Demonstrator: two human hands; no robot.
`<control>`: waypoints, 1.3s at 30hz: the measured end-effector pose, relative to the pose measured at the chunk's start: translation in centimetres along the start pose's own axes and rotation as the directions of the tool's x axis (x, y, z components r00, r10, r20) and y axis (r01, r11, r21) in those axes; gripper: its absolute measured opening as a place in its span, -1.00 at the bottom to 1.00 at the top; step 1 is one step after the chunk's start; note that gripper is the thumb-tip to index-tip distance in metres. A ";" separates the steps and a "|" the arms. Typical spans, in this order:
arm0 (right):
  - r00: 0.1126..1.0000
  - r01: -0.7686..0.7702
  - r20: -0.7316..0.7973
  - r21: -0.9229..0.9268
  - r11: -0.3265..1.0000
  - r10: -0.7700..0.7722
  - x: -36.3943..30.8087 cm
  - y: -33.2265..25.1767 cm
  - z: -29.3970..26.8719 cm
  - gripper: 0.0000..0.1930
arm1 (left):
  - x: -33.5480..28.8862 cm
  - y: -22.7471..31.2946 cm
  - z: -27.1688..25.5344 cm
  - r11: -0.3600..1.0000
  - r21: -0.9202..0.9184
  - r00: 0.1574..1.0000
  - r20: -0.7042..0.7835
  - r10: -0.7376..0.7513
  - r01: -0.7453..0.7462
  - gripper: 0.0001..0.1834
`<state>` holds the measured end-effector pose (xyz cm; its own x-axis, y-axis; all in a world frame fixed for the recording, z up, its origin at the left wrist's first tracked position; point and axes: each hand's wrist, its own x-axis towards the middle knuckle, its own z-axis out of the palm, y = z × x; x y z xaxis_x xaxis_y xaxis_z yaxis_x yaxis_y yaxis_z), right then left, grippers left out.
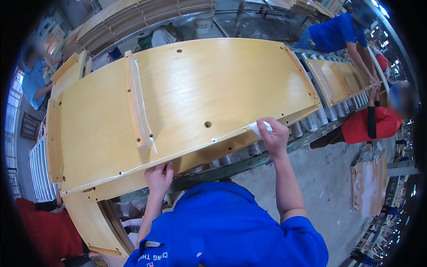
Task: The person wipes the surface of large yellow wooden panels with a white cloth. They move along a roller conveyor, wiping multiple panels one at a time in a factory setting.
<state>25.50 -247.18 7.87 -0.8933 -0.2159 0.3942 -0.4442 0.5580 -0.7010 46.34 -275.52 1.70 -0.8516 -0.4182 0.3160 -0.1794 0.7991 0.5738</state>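
Observation:
A large yellowish wooden panel (191,84) lies in front of me, with battens fixed across it and several round holes. My right hand (273,135) grips a white glue bottle (261,129) at the near edge, its narrow tip pointing left. From that tip a thin white bead of glue (169,156) runs along the near edge to the left corner. More white glue lines the batten (135,102) on the left part of the panel. My left hand (160,178) holds the near edge, left of the bottle; some of its fingertips are hidden at the edge.
Under the panel runs a roller conveyor (309,122), carrying a smaller panel (338,80) to the right. A person in blue (333,33) and one in red (371,124) work there. Others stand at left. Stacked boards (142,20) lie behind, and more boards (369,182) at right.

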 end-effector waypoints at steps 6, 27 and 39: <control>0.997 -0.034 -0.069 -0.058 0.998 0.030 1.9 5.3 -3.6 -0.78 | -0.5 -0.4 0.9 0.998 0.055 0.994 -0.103 -0.036 0.041 -0.86; 0.995 -0.097 -0.006 -0.064 0.993 0.097 4.5 12.8 -7.5 -0.78 | -1.3 -1.3 1.9 0.945 0.308 0.982 -0.183 -0.055 0.111 -0.78; 0.974 -0.155 -0.179 -0.073 0.985 0.140 6.2 18.9 -10.6 -0.73 | -1.3 -1.6 2.3 0.956 0.264 0.972 -0.228 -0.066 0.127 -0.75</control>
<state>12.34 -229.48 3.39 -0.9199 0.0110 0.3919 -0.2941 0.6417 -0.7083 46.55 -275.27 -1.39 -0.7034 -0.5574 0.4410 -0.4095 0.8250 0.3895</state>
